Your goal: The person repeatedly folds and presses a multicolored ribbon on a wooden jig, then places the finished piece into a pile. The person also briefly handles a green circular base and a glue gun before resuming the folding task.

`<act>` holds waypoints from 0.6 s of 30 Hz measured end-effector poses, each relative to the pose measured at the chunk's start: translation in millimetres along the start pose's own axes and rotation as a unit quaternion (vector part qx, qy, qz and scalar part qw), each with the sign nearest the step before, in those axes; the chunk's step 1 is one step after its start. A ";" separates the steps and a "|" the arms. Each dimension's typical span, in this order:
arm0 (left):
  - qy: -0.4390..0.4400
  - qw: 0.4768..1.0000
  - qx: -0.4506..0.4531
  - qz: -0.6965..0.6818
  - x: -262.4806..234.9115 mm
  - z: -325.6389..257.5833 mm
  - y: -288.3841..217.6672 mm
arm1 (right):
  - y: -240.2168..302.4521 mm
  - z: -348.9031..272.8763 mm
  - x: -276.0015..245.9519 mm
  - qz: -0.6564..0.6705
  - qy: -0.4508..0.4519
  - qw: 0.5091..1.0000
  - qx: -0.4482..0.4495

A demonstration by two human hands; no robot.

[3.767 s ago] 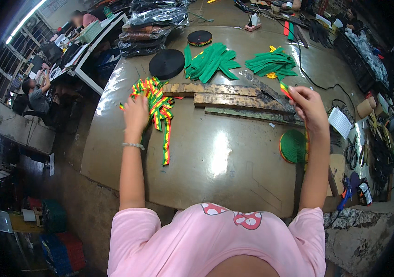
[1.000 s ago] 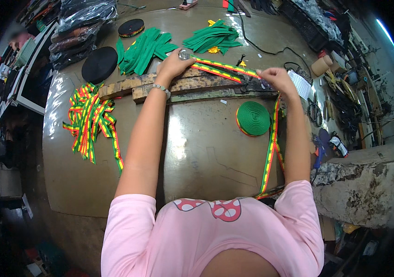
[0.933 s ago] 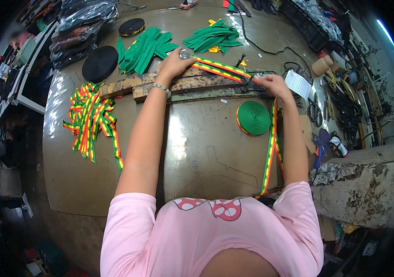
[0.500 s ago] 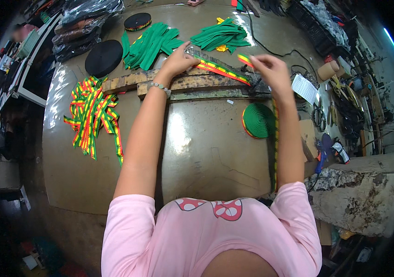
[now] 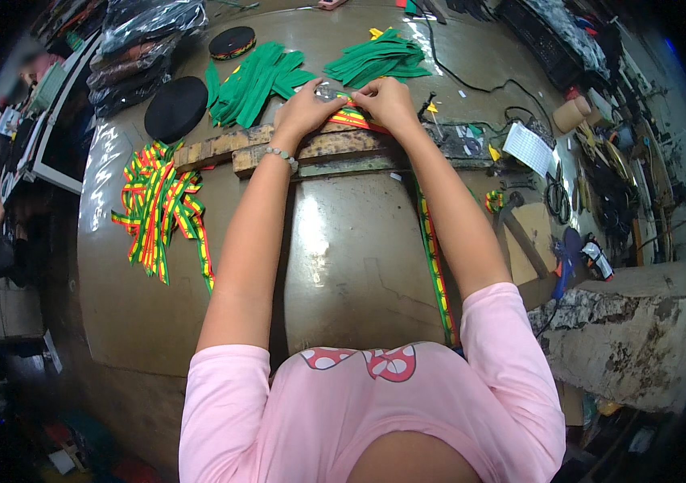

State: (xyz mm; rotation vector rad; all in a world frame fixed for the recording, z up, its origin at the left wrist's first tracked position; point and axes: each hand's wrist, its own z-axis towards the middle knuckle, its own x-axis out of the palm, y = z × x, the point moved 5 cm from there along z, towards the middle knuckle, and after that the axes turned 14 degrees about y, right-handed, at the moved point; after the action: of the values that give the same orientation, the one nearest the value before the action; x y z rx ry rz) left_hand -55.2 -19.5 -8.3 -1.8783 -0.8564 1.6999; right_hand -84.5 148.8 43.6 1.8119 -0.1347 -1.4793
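A red, yellow and green patterned ribbon [image 5: 359,121] lies over the wooden bar [image 5: 261,153]. At its far end my left hand [image 5: 304,110] is closed, fingertips pinching the ribbon. My right hand [image 5: 389,103] is close beside it, finger and thumb pinched on the ribbon too; the exact grip is partly hidden by the fingers. From below the bar, a long strip of the same ribbon [image 5: 431,249] runs down toward my body, along the inner side of my right forearm. A small upright metal piece [image 5: 426,106] stands on the bar, right of my right hand.
Left is a heap of cut patterned ribbons [image 5: 159,213]. Behind the bar lie two green strip bundles [image 5: 256,84] [image 5: 376,60] and a black roll [image 5: 175,110]. To the right are a hammer [image 5: 524,237], scissors [image 5: 558,193], a white sheet [image 5: 529,147] and a black cable [image 5: 484,87].
My right hand has moved left from beside the upright metal piece to my left hand, bringing the ribbon end along. The hanging strip has shifted left, and my forearm now mostly covers the green coil.
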 end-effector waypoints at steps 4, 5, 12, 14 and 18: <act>0.018 1.000 -0.020 -0.007 0.9 3.8 3.4 | -7.4 -37.1 -57.1 -0.053 0.006 0.998 -0.033; 0.018 1.000 -0.015 -0.007 1.3 4.8 4.1 | -16.9 -49.8 -77.6 -0.053 0.005 0.998 -0.042; 0.023 1.000 -0.002 -0.020 1.8 9.3 7.1 | -107.7 -101.3 -86.5 0.204 0.053 0.975 0.076; 0.024 0.999 -0.015 -0.026 1.9 8.4 7.9 | -124.6 -106.1 -71.2 0.235 0.052 0.965 0.102; -0.004 1.000 -0.017 -0.018 1.5 6.4 7.5 | -130.8 -107.4 -64.7 0.210 0.033 0.972 0.098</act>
State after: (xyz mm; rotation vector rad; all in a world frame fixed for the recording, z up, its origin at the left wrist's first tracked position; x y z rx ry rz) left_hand -60.4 -24.1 -15.4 -1.8683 -0.9222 1.6836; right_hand -60.9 326.4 16.3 1.8410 -0.6111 -1.1346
